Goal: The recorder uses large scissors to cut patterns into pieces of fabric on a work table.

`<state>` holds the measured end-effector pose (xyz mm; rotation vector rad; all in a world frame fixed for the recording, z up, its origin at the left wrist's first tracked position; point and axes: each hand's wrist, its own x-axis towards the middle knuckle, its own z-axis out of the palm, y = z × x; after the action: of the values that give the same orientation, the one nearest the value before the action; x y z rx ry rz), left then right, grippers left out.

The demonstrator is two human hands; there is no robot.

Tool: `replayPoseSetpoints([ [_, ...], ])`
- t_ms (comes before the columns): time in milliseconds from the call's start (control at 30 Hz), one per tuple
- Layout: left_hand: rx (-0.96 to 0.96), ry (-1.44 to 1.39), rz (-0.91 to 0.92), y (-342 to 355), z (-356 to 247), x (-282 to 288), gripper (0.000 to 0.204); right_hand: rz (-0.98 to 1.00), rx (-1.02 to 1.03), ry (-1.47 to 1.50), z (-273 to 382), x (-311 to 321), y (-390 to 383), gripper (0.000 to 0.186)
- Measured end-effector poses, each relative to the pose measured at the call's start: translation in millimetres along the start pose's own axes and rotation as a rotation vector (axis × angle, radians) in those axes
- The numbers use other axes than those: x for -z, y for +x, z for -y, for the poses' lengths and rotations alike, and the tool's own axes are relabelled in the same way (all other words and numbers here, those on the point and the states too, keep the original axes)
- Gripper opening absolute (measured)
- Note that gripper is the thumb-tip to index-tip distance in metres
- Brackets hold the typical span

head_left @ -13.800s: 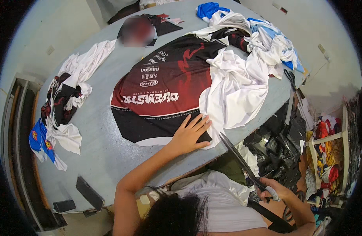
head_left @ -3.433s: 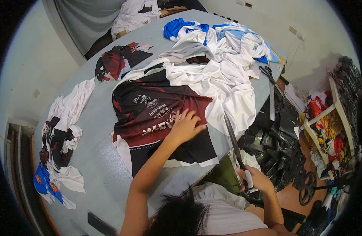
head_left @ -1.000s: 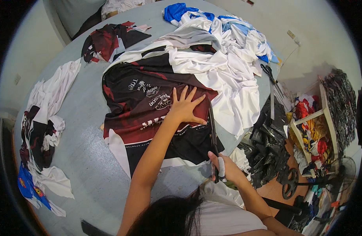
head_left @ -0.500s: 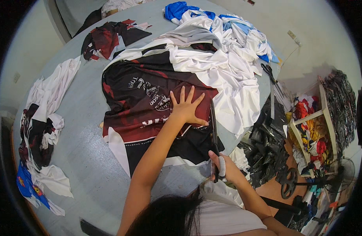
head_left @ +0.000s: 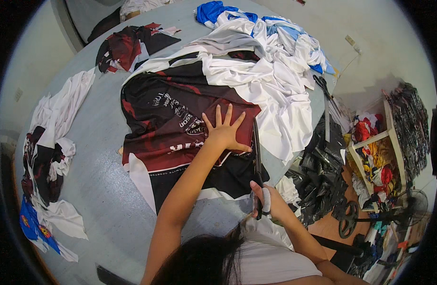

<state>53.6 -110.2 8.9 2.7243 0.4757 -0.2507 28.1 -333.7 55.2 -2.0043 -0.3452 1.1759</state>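
A dark red and black printed fabric [head_left: 171, 118] with white borders lies spread on the table. My left hand [head_left: 224, 134] rests flat on its right part, fingers spread. My right hand [head_left: 266, 202], with a white wrap on one finger, grips the handles of long black scissors [head_left: 257, 152]. The blades point away from me along the fabric's right edge, beside my left thumb. How far the blades stand apart is hard to make out. White cloth [head_left: 270, 104] joins or lies against the fabric's far right side.
Around the grey table [head_left: 104, 142] lie white and printed cloth [head_left: 50, 161] at the left, red-black scraps [head_left: 126, 47] at the far left, and blue-white cloth [head_left: 294, 38] at the far side. Another pair of scissors [head_left: 323, 85] lies at the right edge. Black plastic bags [head_left: 320, 180] and a fan [head_left: 413, 209] stand to the right.
The whole view has shifted very slightly. Both hands, the scissors and the fabric stay in nearly the same places.
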Motion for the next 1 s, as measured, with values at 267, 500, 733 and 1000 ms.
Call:
replayPoseSetpoints([
  [267, 0.053, -0.01, 0.051, -0.1, -5.5, 0.5, 0.12, -0.018, 0.009, -0.009, -0.9, 0.4, 0.6, 0.058],
  [500, 0.084, -0.045, 0.097, -2.4, -9.8, 1.3, 0.123, -0.014, 0.004, 0.017, -7.1, 1.2, 3.0, 0.057],
  [733, 0.114, -0.037, 0.109, -4.8, -14.5, 3.6, 0.124, -0.085, 0.001, -0.117, -22.8, 0.9, 13.4, 0.06],
  [1000, 0.132, -0.029, 0.123, -8.1, -19.1, 3.1, 0.118, -0.063, 0.128, -0.071, -25.7, 2.5, 12.7, 0.055],
])
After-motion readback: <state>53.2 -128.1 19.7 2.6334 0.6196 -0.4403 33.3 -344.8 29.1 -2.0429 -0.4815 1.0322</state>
